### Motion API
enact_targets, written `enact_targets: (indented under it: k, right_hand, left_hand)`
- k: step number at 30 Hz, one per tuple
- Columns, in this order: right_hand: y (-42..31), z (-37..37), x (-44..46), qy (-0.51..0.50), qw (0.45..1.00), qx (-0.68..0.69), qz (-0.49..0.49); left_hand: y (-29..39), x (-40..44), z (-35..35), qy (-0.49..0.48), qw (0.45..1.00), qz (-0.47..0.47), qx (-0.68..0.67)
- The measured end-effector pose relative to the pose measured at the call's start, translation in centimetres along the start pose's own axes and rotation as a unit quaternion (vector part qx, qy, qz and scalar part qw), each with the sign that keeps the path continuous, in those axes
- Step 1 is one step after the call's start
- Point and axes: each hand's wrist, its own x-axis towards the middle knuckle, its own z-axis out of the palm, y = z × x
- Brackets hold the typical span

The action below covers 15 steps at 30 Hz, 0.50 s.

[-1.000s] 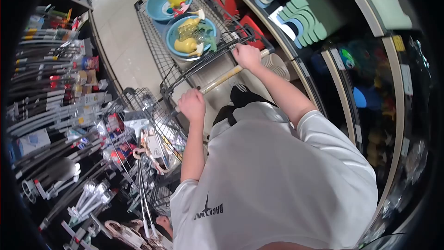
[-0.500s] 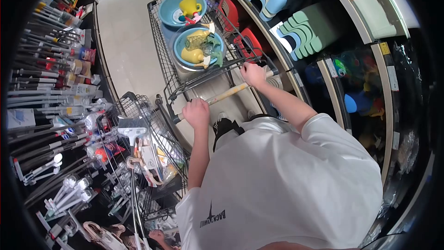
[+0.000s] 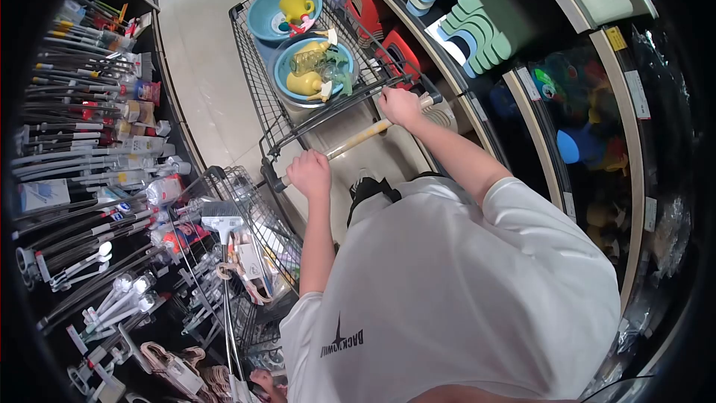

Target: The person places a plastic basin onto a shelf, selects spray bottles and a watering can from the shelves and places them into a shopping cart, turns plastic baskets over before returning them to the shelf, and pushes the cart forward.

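Observation:
My left hand (image 3: pixel 309 174) is closed around the left end of the shopping cart's handle bar (image 3: pixel 360 138). Near the bar's right end, my right hand (image 3: pixel 400 107) wraps round it too. Ahead of both hands is the wire basket of the shopping cart (image 3: pixel 259 86). Inside it, a blue basin (image 3: pixel 257 24) at the far end holds a yellow watering can (image 3: pixel 297 7) and a red-and-white spray head. A nearer blue basin (image 3: pixel 280 78) contains yellow spray bottles (image 3: pixel 303 83) and a clear greenish bottle (image 3: pixel 306 62).
A second wire cart (image 3: pixel 235 179) with a squeegee (image 3: pixel 222 218) stands close on the left, another person's hand (image 3: pixel 266 379) behind it. Mops and brushes (image 3: pixel 97 134) hang along the left shelf. Stacked stools (image 3: pixel 477 30) and red stools (image 3: pixel 400 56) line the right shelf.
The cart and both my hands have shifted slightly left and up in view. The second cart on the left appears a little lower. Both hands keep their grip on the handle bar.

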Motion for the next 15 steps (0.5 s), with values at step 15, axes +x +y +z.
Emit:
enact_targets:
  k: [15]
  right_hand:
    - [5.5,-4.5,-7.7,-0.059,0.997,0.039,-0.041]
  left_hand:
    - [6.5,-8.2,-3.5,-0.006,0.999,-0.011,0.045]
